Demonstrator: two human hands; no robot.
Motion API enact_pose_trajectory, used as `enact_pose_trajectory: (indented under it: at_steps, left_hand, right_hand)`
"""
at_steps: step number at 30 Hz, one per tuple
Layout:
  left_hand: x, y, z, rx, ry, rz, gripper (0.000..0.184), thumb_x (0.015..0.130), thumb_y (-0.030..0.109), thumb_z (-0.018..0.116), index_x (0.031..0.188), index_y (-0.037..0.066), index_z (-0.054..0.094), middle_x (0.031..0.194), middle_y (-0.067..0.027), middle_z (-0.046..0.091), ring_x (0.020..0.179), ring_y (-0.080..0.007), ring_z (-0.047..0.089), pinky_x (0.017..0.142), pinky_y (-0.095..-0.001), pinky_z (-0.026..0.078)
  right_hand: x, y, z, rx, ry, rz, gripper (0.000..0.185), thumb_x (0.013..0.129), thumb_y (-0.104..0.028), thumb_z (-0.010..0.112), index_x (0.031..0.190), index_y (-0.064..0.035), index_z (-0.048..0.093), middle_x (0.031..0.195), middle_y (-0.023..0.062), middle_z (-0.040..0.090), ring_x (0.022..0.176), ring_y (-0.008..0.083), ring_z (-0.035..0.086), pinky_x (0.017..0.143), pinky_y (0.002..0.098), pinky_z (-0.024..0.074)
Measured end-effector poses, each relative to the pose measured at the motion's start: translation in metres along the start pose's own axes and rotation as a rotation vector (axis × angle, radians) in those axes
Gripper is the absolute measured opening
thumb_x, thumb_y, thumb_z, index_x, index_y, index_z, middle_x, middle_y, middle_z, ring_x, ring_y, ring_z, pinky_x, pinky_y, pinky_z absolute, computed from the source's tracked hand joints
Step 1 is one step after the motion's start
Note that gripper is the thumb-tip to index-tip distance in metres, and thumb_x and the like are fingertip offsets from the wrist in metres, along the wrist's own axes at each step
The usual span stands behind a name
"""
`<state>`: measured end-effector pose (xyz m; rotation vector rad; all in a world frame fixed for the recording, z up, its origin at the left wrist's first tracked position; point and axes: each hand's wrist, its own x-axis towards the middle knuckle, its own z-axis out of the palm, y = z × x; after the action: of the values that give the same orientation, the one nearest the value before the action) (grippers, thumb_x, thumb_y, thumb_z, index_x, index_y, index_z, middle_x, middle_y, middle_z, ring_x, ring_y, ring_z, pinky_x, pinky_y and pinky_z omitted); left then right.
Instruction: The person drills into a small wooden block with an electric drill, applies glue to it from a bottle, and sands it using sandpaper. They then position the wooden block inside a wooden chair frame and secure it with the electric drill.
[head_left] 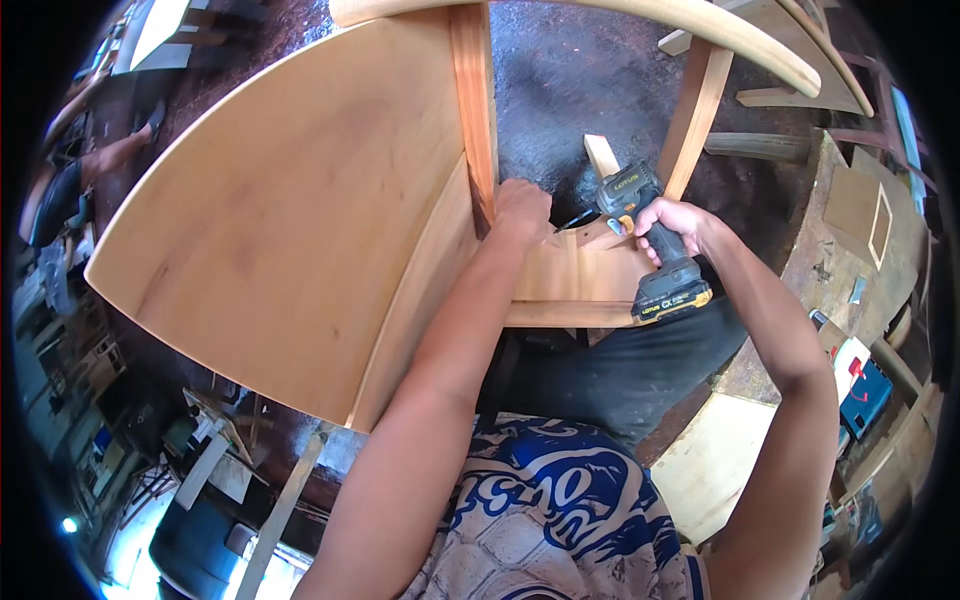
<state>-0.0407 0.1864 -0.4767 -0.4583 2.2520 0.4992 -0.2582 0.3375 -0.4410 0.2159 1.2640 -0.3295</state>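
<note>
My right hand (672, 228) is wrapped around the grip of a dark cordless drill (630, 192) with a yellow-trimmed battery at its base. The drill lies on its side to my view, its thin bit pointing left toward my left hand. My left hand (523, 210) is closed at the inside corner of a wooden chair frame, beside a reddish-brown wooden leg (473, 110). Its fingertips are hidden, so what they hold cannot be made out. Below the bit runs a pale wooden rail (580, 275) with a curved corner piece. A large curved wooden panel (290, 210) stands to the left.
A curved wooden bar (600, 18) crosses the top, with a second leg (697, 115) under it at right. A worktable (815, 240) holds a small wooden frame. A blue case (866, 398) is at far right. Another person's leg (120, 155) shows at far left.
</note>
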Motion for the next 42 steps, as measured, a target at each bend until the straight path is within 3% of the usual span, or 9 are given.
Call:
enact_pose_trajectory:
  at_steps: [3, 6, 9, 12, 14, 25, 39, 41, 42]
  left_hand:
    - [0.0, -0.001, 0.001, -0.021, 0.028, -0.011, 0.017, 0.077, 0.021, 0.073, 0.092, 0.015, 0.08, 0.102, -0.0085, 0.076, 0.103, -0.0248, 0.07, 0.088, -0.0364, 0.053]
    - [0.001, -0.001, 0.002, -0.029, 0.039, -0.017, 0.015, 0.079, 0.018, 0.07, 0.09, 0.014, 0.08, 0.102, -0.0089, 0.076, 0.104, -0.0248, 0.07, 0.089, -0.0364, 0.052]
    - [0.003, -0.003, 0.007, -0.048, 0.054, -0.006, 0.028, 0.071, 0.026, 0.081, 0.094, 0.011, 0.079, 0.102, -0.0115, 0.075, 0.103, -0.0262, 0.071, 0.088, -0.037, 0.053]
    - [0.002, -0.004, 0.008, -0.063, 0.061, -0.007, 0.029, 0.071, 0.026, 0.08, 0.096, 0.011, 0.079, 0.103, -0.011, 0.075, 0.103, -0.0257, 0.07, 0.089, -0.0372, 0.053]
    - [0.0, -0.004, 0.007, -0.033, 0.056, -0.011, 0.017, 0.085, 0.018, 0.066, 0.093, 0.016, 0.08, 0.102, -0.0061, 0.076, 0.104, -0.0218, 0.07, 0.088, -0.035, 0.051]
    - [0.004, -0.002, 0.011, -0.012, 0.038, -0.015, 0.017, 0.085, 0.02, 0.066, 0.094, 0.016, 0.08, 0.101, -0.0059, 0.076, 0.102, -0.0222, 0.071, 0.085, -0.0361, 0.053]
    - [0.008, -0.001, 0.008, -0.029, 0.036, -0.023, 0.017, 0.085, 0.022, 0.066, 0.095, 0.017, 0.08, 0.1, -0.0051, 0.076, 0.103, -0.0212, 0.071, 0.087, -0.035, 0.052]
    - [0.007, 0.0, 0.009, -0.063, 0.027, -0.028, 0.026, 0.073, 0.027, 0.08, 0.096, 0.013, 0.079, 0.102, -0.0089, 0.075, 0.104, -0.0251, 0.07, 0.089, -0.0363, 0.052]
    - [0.008, 0.0, 0.008, -0.063, 0.031, -0.027, 0.026, 0.073, 0.027, 0.08, 0.096, 0.013, 0.079, 0.102, -0.0089, 0.075, 0.104, -0.0251, 0.07, 0.089, -0.0363, 0.052]
  right_hand:
    - [0.007, -0.008, -0.001, -0.053, 0.061, 0.133, 0.011, 0.077, -0.014, 0.065, 0.085, -0.0073, 0.063, 0.068, 0.0054, 0.061, 0.054, 0.0172, 0.058, 0.055, 0.0346, 0.0521]
    - [0.014, -0.017, -0.007, -0.01, -0.016, 0.218, 0.007, 0.075, -0.013, 0.064, 0.079, -0.0076, 0.061, 0.066, 0.0061, 0.061, 0.052, 0.0179, 0.057, 0.054, 0.0366, 0.0519]
    - [0.015, -0.018, -0.005, 0.017, -0.045, 0.245, 0.007, 0.074, -0.012, 0.063, 0.079, -0.0071, 0.061, 0.064, 0.0062, 0.06, 0.05, 0.0182, 0.056, 0.053, 0.037, 0.051]
    - [0.007, -0.017, 0.003, 0.044, 0.011, 0.228, 0.007, 0.074, -0.011, 0.062, 0.079, -0.007, 0.061, 0.062, 0.0063, 0.059, 0.049, 0.0189, 0.056, 0.052, 0.0375, 0.0502]
    - [0.006, -0.017, 0.005, 0.045, -0.008, 0.23, 0.007, 0.074, -0.011, 0.061, 0.079, -0.007, 0.061, 0.062, 0.0063, 0.059, 0.049, 0.0192, 0.056, 0.052, 0.0378, 0.0499]
    - [0.005, -0.017, 0.005, 0.027, -0.09, 0.218, 0.018, 0.075, -0.01, 0.06, 0.093, -0.0097, 0.062, 0.062, 0.0026, 0.056, 0.05, 0.0165, 0.053, 0.053, 0.0364, 0.0469]
    - [0.02, -0.013, -0.001, -0.017, -0.072, 0.212, 0.014, 0.074, -0.009, 0.061, 0.088, -0.0095, 0.058, 0.061, 0.0037, 0.057, 0.049, 0.018, 0.054, 0.053, 0.0381, 0.0497]
    - [0.02, -0.01, 0.0, -0.03, -0.061, 0.208, 0.014, 0.075, -0.01, 0.061, 0.089, -0.0095, 0.059, 0.061, 0.0035, 0.057, 0.05, 0.0181, 0.055, 0.053, 0.0383, 0.0499]
    - [0.021, -0.011, 0.001, -0.04, -0.076, 0.2, 0.016, 0.075, -0.012, 0.062, 0.091, -0.0099, 0.061, 0.061, 0.0041, 0.057, 0.05, 0.0179, 0.055, 0.054, 0.0385, 0.0503]
